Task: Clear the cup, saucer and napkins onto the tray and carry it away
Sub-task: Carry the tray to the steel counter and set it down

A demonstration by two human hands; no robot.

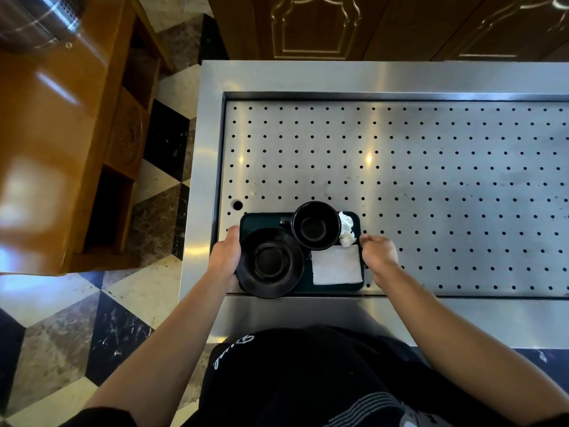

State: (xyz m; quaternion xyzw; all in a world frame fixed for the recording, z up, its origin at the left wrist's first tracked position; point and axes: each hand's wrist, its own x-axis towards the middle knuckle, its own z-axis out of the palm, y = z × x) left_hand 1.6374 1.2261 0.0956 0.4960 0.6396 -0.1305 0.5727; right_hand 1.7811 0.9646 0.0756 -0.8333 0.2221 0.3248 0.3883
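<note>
A dark tray point(261, 219) sits at the front left corner of the perforated steel counter point(400, 180). On it stand a black cup point(315, 225), a black saucer point(270, 262) that overhangs the tray's front left, a flat white napkin point(337, 265) and a crumpled white napkin point(346, 229). My left hand point(224, 255) grips the tray's left edge beside the saucer. My right hand point(378, 252) grips the tray's right edge, fingers curled at the rim.
The steel counter has a raised rim point(203, 180) and a small drain hole point(237, 205) just behind the tray. A wooden cabinet point(61, 149) stands to the left across a patterned tile floor point(77, 318). Dark carved wooden doors point(338, 26) stand behind the counter.
</note>
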